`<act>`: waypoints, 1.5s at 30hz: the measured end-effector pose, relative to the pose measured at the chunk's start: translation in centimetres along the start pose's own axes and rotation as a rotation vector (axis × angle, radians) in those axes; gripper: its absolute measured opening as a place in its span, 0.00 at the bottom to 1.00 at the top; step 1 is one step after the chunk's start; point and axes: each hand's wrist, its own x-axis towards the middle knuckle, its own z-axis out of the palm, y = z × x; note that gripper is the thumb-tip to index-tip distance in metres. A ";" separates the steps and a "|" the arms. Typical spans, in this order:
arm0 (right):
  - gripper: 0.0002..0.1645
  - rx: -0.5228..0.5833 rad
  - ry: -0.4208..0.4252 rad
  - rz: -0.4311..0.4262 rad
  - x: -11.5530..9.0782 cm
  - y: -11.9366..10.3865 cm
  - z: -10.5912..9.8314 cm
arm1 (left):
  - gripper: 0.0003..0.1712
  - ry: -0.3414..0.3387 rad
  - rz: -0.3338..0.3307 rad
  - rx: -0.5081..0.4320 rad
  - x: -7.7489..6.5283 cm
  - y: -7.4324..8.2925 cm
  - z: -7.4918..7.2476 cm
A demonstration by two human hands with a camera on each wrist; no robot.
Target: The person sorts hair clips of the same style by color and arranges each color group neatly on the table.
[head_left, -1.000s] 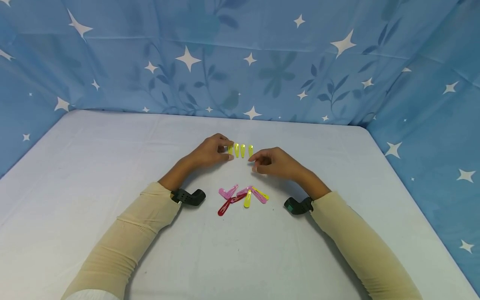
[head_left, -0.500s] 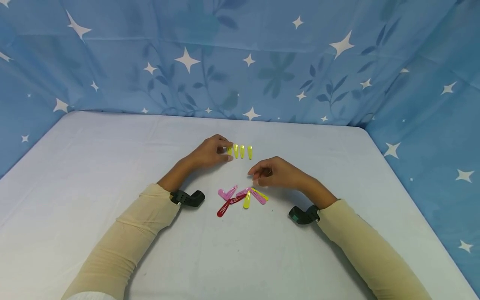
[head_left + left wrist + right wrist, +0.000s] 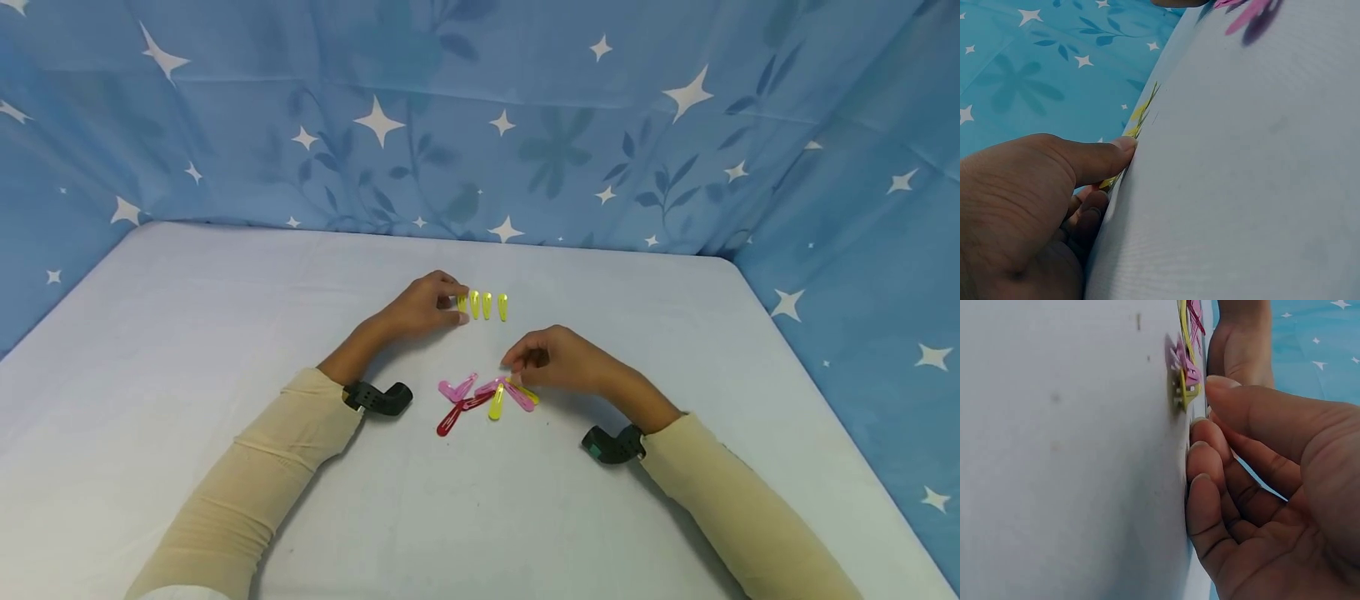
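Observation:
In the head view, my left hand (image 3: pixel 420 308) holds the leftmost yellow hair clip (image 3: pixel 462 303) between thumb and forefinger, flat on the table. Beside it stand more yellow hair clips (image 3: pixel 487 306) in a short upright row. Nearer to me lies a loose pile with pink hair clips (image 3: pixel 457 389), red hair clips (image 3: pixel 448 419) and yellow hair clips (image 3: pixel 496 402). My right hand (image 3: pixel 566 360) hovers at the pile's far right edge, fingers loosely bent, thumb close to a yellow clip. The right wrist view shows a gap between its thumb and a pink clip (image 3: pixel 1191 373).
A white cloth (image 3: pixel 480 517) covers the table. A blue curtain (image 3: pixel 450 167) with white stars hangs behind it and along both sides. Each wrist wears a black camera strap, such as the left one (image 3: pixel 382 398).
My right hand has come back from the right end of the yellow row toward me, down to the pile. My left hand has stayed at the leftmost clip.

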 end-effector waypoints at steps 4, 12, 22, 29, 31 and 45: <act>0.12 -0.042 0.011 -0.007 -0.2 -0.1 0.3 | 0.30 0.000 -0.011 0.001 -0.1 0.1 0.1; 0.09 -0.108 0.020 -0.032 -0.5 -0.6 0.4 | 0.30 0.001 -0.016 0.014 0.1 -0.1 0.1; 0.07 -0.100 0.020 -0.002 -0.6 -0.8 0.6 | 0.29 0.009 -0.008 0.028 -0.1 0.1 0.2; 0.05 -0.095 0.010 0.007 -0.7 -1.1 0.6 | 0.29 0.014 0.006 0.032 -0.2 0.4 0.0; 0.05 -0.095 0.002 0.008 -0.7 -1.2 0.6 | 0.29 0.012 0.009 0.032 -0.1 0.4 0.0; 0.06 -0.132 -0.007 0.149 -0.6 -1.8 0.9 | 0.30 -0.006 -0.022 -0.003 -0.2 0.5 -0.2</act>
